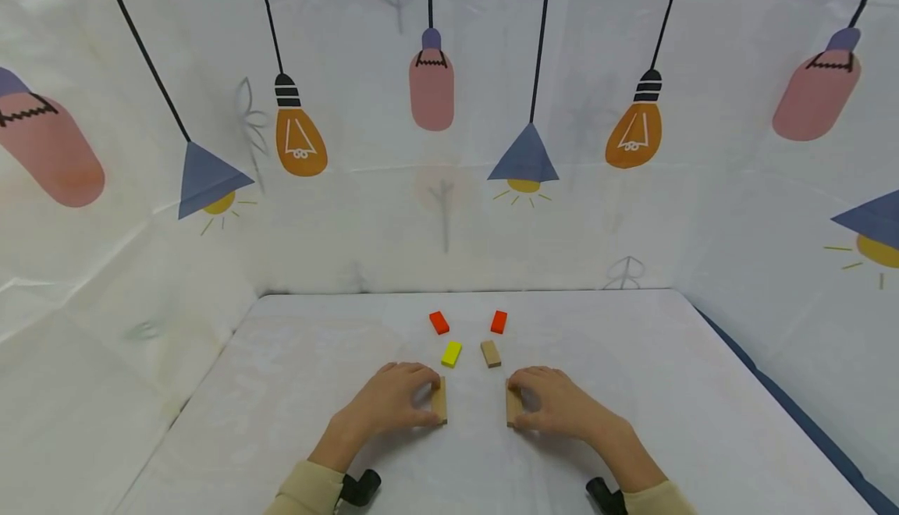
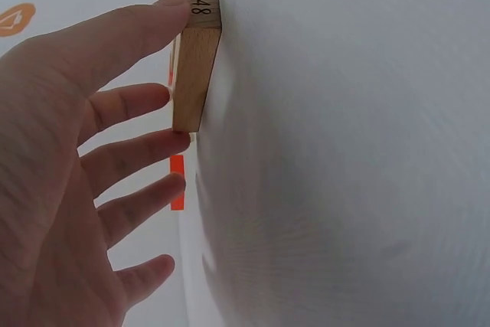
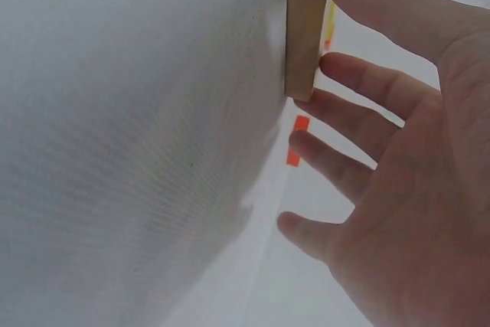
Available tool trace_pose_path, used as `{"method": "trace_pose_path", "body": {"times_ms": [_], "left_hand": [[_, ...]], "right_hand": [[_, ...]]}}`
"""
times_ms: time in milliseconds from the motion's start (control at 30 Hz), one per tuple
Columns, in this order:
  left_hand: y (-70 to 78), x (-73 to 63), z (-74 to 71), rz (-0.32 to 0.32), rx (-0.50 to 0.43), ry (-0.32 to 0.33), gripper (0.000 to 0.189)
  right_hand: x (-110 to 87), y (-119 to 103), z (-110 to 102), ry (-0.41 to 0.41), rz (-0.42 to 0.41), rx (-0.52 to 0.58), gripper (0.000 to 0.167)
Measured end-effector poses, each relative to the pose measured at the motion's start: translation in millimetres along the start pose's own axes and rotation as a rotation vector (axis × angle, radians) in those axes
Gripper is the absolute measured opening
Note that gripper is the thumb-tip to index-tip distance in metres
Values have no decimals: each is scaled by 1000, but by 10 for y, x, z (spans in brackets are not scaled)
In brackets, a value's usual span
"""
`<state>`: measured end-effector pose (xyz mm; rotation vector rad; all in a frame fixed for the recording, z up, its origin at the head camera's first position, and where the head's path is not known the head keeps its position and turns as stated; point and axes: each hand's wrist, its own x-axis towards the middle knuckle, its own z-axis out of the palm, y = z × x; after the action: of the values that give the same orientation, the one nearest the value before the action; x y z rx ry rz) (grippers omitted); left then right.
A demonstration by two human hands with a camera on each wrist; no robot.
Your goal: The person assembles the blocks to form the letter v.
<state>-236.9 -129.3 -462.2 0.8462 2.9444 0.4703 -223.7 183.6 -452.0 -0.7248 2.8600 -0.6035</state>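
At the left of the work area, my left hand (image 1: 395, 398) holds a plain wooden block (image 1: 439, 401) by its ends, thumb at the near end and fingertips at the far end. In the left wrist view this block (image 2: 197, 74) shows the number 48 on its end, with the lower fingers spread off it. Across from it, my right hand (image 1: 555, 402) grips a second plain wooden block (image 1: 514, 406) the same way. The right wrist view shows that block (image 3: 304, 36) with a printed number on its end, under the thumb tip. Both blocks lie lengthwise on the white table, a gap between them.
Just beyond the hands lie a yellow block (image 1: 452, 354) and another plain wooden block (image 1: 491, 354), both tilted. Farther back are two red blocks, one left (image 1: 438, 322) and one right (image 1: 499, 321). A white sheet (image 1: 456, 218) printed with lamps hangs behind the table (image 1: 337, 328).
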Motion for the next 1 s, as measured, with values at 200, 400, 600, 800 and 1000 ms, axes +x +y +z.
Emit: {"method": "trace_pose_path", "body": {"times_ms": [200,400,600,800,1000], "left_hand": [[3,26,8,26,5,-16,45],[18,30,11,38,-19,-50,43],[34,44,-12,37,-11,-63,42],[26,74,-14,47,-6,-58,43],[19,100,22,67,-7,-43,42]], "right_hand": [[1,7,-11,-12,-1,-9,47],[-1,16,4,-27,16,2,47],[-11,18,9,-22,13,-11,46],[-3,30,6,-13,-1,2,48],[7,48,12,-22,7,18,48]]}}
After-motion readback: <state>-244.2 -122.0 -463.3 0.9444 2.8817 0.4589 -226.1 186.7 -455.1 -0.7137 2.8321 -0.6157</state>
